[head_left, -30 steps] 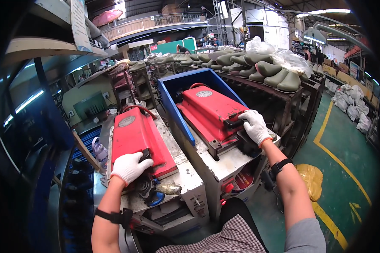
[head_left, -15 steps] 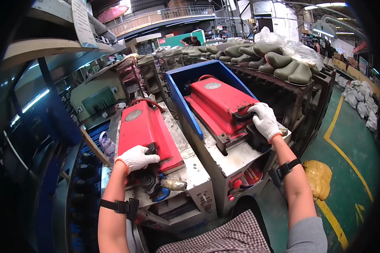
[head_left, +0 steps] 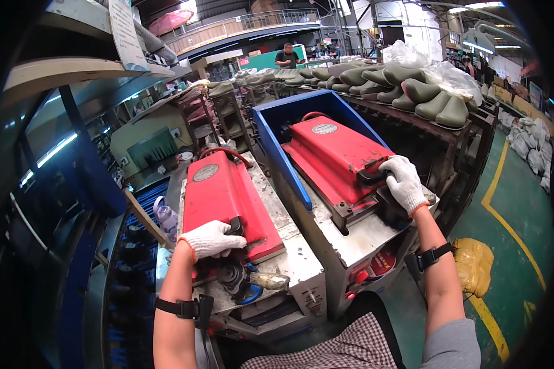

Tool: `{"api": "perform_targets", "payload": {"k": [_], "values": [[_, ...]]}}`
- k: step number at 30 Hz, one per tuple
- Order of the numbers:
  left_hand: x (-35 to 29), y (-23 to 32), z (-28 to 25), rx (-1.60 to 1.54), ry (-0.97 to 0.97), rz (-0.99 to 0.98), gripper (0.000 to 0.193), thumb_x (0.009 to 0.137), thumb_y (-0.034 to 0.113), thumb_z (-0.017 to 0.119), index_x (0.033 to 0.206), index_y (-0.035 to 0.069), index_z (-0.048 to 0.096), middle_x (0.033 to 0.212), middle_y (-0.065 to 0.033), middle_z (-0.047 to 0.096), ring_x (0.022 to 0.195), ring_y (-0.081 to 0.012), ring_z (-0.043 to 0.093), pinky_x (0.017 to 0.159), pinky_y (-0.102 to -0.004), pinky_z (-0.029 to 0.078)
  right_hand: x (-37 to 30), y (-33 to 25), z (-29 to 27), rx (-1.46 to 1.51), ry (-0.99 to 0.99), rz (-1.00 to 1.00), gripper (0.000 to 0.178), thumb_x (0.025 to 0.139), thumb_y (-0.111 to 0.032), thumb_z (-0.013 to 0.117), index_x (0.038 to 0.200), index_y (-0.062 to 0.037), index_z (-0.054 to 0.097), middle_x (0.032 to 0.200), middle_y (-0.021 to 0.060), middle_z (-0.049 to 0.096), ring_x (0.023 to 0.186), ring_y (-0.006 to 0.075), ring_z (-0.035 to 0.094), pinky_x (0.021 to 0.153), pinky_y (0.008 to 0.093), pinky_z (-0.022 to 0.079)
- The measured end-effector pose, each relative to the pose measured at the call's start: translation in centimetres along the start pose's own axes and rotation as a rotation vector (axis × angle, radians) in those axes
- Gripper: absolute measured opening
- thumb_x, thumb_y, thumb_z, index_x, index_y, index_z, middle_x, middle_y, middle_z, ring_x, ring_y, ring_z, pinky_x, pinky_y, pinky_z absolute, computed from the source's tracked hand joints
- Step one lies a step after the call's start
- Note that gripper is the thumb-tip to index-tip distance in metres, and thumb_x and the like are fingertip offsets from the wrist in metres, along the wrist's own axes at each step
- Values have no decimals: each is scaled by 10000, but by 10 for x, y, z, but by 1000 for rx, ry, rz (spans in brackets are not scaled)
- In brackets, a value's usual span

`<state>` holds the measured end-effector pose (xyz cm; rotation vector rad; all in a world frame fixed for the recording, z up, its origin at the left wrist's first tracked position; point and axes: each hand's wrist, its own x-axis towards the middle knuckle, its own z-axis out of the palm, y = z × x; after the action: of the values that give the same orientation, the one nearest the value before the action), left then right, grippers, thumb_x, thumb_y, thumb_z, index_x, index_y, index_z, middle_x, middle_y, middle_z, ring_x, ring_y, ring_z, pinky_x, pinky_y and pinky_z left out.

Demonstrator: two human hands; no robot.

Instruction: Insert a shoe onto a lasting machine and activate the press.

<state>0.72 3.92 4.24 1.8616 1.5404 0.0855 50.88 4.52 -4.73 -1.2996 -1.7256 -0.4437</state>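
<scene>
Two red machine covers lie side by side, each with a round metal plate and a black handle at its near end. My left hand (head_left: 212,240), in a white knit glove, is closed around the black handle (head_left: 235,226) of the left red cover (head_left: 221,200). On the other machine, my gloved right hand (head_left: 404,183) has its fingers curled at the end of the black handle (head_left: 370,178) of the right red cover (head_left: 335,154). Both covers are down. Below my left hand, a lever with a worn, wrapped grip (head_left: 269,281) sticks out.
A blue hood (head_left: 276,141) frames the right cover. Olive-green shoes (head_left: 434,104) fill a rack behind it, under clear plastic. A lilac bottle (head_left: 165,215) stands left of the machines. On the floor at right lies a yellow bundle (head_left: 472,266). A person (head_left: 287,57) stands far back.
The whole view has shifted slightly, so the machines sit further right in it. Both hands stay at their handles. The person far back, bent over before, now stands upright.
</scene>
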Motion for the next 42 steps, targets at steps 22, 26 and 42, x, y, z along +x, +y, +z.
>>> {"api": "perform_targets", "payload": {"k": [22, 26, 42], "values": [[1, -11, 9, -52, 126, 76, 328, 908, 377, 805, 869, 63, 721, 680, 9, 619, 590, -93, 550, 554, -292, 414, -1, 1, 1, 6, 6, -8, 272, 787, -21, 597, 1019, -93, 720, 1068, 117, 711, 1153, 374, 634, 1017, 484, 492], [4, -13, 10, -33, 133, 71, 331, 902, 373, 810, 864, 56, 726, 683, 1, 625, 599, -98, 559, 568, -296, 426, -2, 0, 1, 7, 14, 1, 270, 784, -19, 598, 1014, -90, 721, 1066, 119, 714, 1153, 378, 635, 1015, 483, 498], [2, -10, 12, -14, 175, 33, 432, 869, 449, 804, 911, 22, 753, 716, -41, 646, 640, -139, 595, 618, -326, 464, -1, 1, 1, 10, 8, -7, 283, 780, -15, 589, 1023, -78, 720, 1071, 130, 715, 1157, 382, 634, 1019, 484, 499]]}}
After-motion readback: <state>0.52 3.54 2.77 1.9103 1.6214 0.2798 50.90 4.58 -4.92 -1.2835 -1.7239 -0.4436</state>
